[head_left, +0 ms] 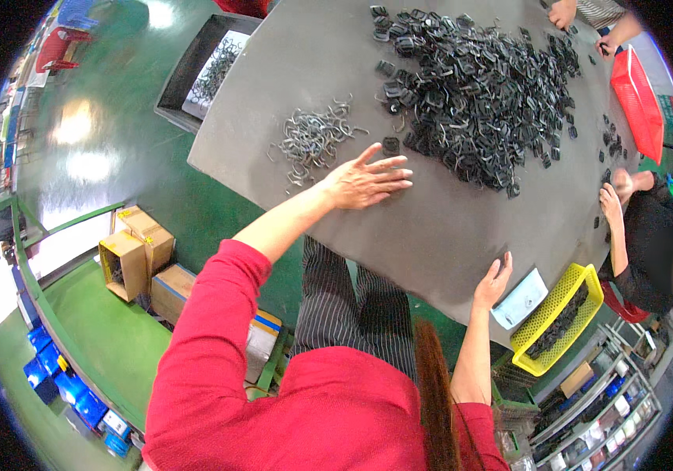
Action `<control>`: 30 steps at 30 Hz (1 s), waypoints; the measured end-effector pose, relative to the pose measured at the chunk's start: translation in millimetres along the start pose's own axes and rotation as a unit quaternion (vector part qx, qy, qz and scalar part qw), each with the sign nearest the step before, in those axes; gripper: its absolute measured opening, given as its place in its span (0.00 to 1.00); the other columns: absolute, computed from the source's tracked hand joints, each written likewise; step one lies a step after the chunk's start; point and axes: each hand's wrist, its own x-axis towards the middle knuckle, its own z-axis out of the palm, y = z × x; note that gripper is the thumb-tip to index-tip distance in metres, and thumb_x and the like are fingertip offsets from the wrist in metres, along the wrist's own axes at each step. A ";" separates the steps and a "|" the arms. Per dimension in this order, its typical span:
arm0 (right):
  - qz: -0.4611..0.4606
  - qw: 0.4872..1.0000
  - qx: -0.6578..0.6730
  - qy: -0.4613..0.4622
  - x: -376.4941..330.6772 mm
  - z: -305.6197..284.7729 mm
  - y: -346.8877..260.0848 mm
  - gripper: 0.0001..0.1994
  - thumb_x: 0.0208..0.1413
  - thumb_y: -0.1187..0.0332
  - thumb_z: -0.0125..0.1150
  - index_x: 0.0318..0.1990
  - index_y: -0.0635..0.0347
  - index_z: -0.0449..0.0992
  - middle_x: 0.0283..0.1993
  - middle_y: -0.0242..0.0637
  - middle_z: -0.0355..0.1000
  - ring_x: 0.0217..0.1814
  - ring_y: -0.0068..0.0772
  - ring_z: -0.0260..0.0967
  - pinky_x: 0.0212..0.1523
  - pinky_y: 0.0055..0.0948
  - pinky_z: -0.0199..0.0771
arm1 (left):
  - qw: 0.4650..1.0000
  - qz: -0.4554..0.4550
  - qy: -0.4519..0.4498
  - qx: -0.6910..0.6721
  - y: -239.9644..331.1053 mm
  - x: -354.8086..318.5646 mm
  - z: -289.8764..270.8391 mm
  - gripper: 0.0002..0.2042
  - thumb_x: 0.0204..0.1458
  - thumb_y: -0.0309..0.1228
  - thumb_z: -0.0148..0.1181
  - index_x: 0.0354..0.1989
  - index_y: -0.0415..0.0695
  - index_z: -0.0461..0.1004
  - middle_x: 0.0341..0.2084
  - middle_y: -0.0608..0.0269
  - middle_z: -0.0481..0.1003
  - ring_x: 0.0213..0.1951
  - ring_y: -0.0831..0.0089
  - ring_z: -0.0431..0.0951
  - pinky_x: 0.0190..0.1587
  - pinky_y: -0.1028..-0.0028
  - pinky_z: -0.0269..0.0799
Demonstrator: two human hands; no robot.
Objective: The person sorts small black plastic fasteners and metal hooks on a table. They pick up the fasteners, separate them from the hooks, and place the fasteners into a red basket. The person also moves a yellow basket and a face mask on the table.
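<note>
My left hand (368, 180) reaches over the grey table (438, 235) with its fingers stretched out and nothing in it. Just beyond its fingers lies a single black square plastic part (390, 146). A tangle of bent metal hooks (313, 137) sits to the left of that hand. Past them spreads a large heap of black plastic parts with metal hooks (485, 94). My right hand (495, 280) is at the table's near right edge, fingers extended and thumb side up, holding nothing visible. Beside it rests a pale blue sheet or packet (520, 299).
A yellow basket (523, 337) of black parts stands at the table's right edge. A red basket (646, 102) is at the far right. Co-workers' hands (617, 196) work along that side. A dark crate (171, 94) with hooks stands left; cardboard boxes (136, 247) sit below.
</note>
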 end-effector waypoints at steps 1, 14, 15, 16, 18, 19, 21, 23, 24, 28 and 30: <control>0.009 0.999 0.039 0.002 -4.2 8.1 -5.8 0.20 0.61 0.67 0.44 0.58 0.66 0.59 0.60 0.49 0.59 0.64 0.43 0.54 0.63 0.35 0.52 | 1.000 -0.011 0.015 -0.010 -3.3 -3.9 2.8 0.26 0.57 0.45 0.40 0.65 0.62 0.49 0.65 0.78 0.47 0.68 0.75 0.39 0.63 0.47 0.15; 0.096 0.989 0.110 -0.025 -50.3 84.6 -180.9 0.20 0.62 0.69 0.42 0.60 0.66 0.56 0.62 0.48 0.56 0.65 0.39 0.54 0.62 0.33 0.54 | 0.996 0.028 0.016 -0.088 -39.1 -131.4 3.6 0.30 0.55 0.51 0.40 0.66 0.60 0.46 0.66 0.74 0.43 0.68 0.76 0.36 0.64 0.48 0.17; 0.088 0.990 0.108 -0.025 -50.5 89.0 -189.7 0.20 0.62 0.68 0.42 0.60 0.65 0.56 0.61 0.47 0.57 0.64 0.38 0.55 0.62 0.32 0.55 | 0.996 0.059 0.027 -0.066 -43.1 -132.6 6.9 0.29 0.55 0.50 0.40 0.66 0.61 0.46 0.66 0.75 0.43 0.68 0.76 0.36 0.64 0.48 0.17; 0.080 0.991 0.105 -0.024 -51.2 91.3 -196.8 0.20 0.62 0.66 0.42 0.60 0.64 0.57 0.61 0.47 0.58 0.64 0.37 0.55 0.62 0.32 0.56 | 0.994 0.089 0.037 -0.045 -46.7 -133.1 10.2 0.29 0.55 0.50 0.40 0.65 0.62 0.46 0.67 0.75 0.43 0.68 0.76 0.36 0.64 0.48 0.17; 0.089 0.989 0.110 -0.035 -54.9 91.0 -204.4 0.20 0.62 0.69 0.42 0.60 0.65 0.57 0.62 0.47 0.56 0.65 0.38 0.54 0.62 0.32 0.55 | 0.997 0.047 0.064 -0.009 -58.9 -118.1 12.8 0.26 0.55 0.47 0.41 0.64 0.64 0.50 0.67 0.75 0.42 0.68 0.74 0.35 0.64 0.49 0.16; 0.092 0.988 0.113 -0.041 -56.8 90.2 -210.4 0.20 0.61 0.70 0.42 0.59 0.66 0.57 0.62 0.48 0.56 0.65 0.38 0.54 0.62 0.32 0.54 | 0.997 0.026 0.069 0.008 -71.0 -105.3 10.1 0.26 0.55 0.47 0.41 0.64 0.64 0.51 0.67 0.75 0.42 0.68 0.74 0.35 0.64 0.49 0.16; 0.091 0.990 0.100 -0.051 -56.3 89.3 -223.2 0.19 0.62 0.70 0.43 0.59 0.66 0.58 0.62 0.47 0.57 0.64 0.38 0.55 0.62 0.32 0.55 | 0.996 0.008 0.084 -0.018 -95.1 -86.1 11.1 0.24 0.55 0.45 0.43 0.62 0.64 0.55 0.66 0.75 0.44 0.68 0.72 0.37 0.64 0.49 0.16; 0.085 0.990 0.094 -0.061 -53.3 84.8 -233.7 0.19 0.62 0.69 0.43 0.59 0.65 0.58 0.61 0.47 0.58 0.63 0.37 0.56 0.62 0.32 0.56 | 0.992 -0.023 0.083 -0.088 -110.6 -83.3 9.3 0.23 0.54 0.43 0.45 0.61 0.63 0.58 0.64 0.73 0.51 0.67 0.70 0.41 0.64 0.46 0.27; 0.083 0.990 0.095 -0.062 -53.2 81.1 -237.3 0.19 0.62 0.67 0.42 0.59 0.65 0.57 0.60 0.46 0.59 0.63 0.36 0.57 0.61 0.31 0.56 | 0.990 -0.041 0.078 -0.111 -118.2 -84.4 6.0 0.23 0.54 0.43 0.45 0.60 0.63 0.59 0.63 0.73 0.53 0.67 0.70 0.43 0.64 0.45 0.32; 0.072 0.993 0.067 -0.059 -52.2 64.4 -243.8 0.19 0.63 0.66 0.43 0.60 0.62 0.58 0.59 0.43 0.61 0.60 0.34 0.60 0.59 0.30 0.59 | 0.978 -0.152 0.091 -0.110 -156.8 -108.7 -3.3 0.22 0.52 0.38 0.50 0.59 0.62 0.62 0.61 0.70 0.58 0.66 0.66 0.49 0.63 0.46 0.38; 0.093 0.992 0.060 -0.054 -54.4 59.9 -245.9 0.18 0.62 0.67 0.43 0.58 0.64 0.59 0.58 0.45 0.62 0.60 0.35 0.61 0.59 0.30 0.60 | 0.973 -0.194 0.094 -0.083 -188.0 -128.0 -7.8 0.22 0.52 0.36 0.49 0.58 0.62 0.62 0.61 0.71 0.58 0.65 0.67 0.49 0.63 0.48 0.39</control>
